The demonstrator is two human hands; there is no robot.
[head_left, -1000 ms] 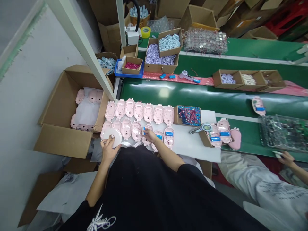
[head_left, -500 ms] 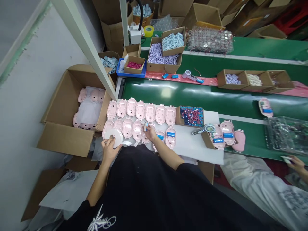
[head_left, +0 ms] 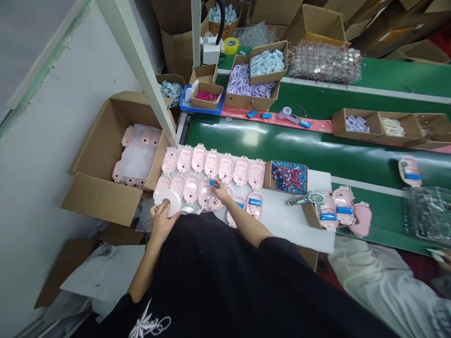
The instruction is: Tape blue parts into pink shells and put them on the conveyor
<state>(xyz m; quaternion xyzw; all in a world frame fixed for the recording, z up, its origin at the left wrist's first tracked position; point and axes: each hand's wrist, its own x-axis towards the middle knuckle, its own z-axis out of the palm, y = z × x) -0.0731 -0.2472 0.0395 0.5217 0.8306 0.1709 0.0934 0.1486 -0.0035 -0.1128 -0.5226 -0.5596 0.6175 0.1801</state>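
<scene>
In my left hand (head_left: pixel 162 218) is a white roll of tape (head_left: pixel 173 203), gripped at its near edge over the front left of the rows. My right hand (head_left: pixel 221 191) pinches a blue cylindrical battery (head_left: pixel 212 183) above the pink shells of the front row. Just under that hand lies a pink plastic shell (head_left: pixel 205 193), partly overlapped by its neighbour. Right of my wrist, two shells each hold a blue battery; one is this pink shell (head_left: pixel 254 211). The back row of pink shells (head_left: pixel 212 163) has no batteries in it.
A carton of wired blue batteries (head_left: pixel 287 177) stands right of the rows. Beyond it, a handheld fan part (head_left: pixel 306 199) lies by stacked shells. At the left is a large cardboard box (head_left: pixel 95 141) of pink shells. A co-worker's hand (head_left: pixel 444 259) shows at the far right.
The view has shifted, so the bench appears slightly farther right. The battery in my right hand now shows its blue side, where a white face was visible before. My left hand still holds the tape roll.
</scene>
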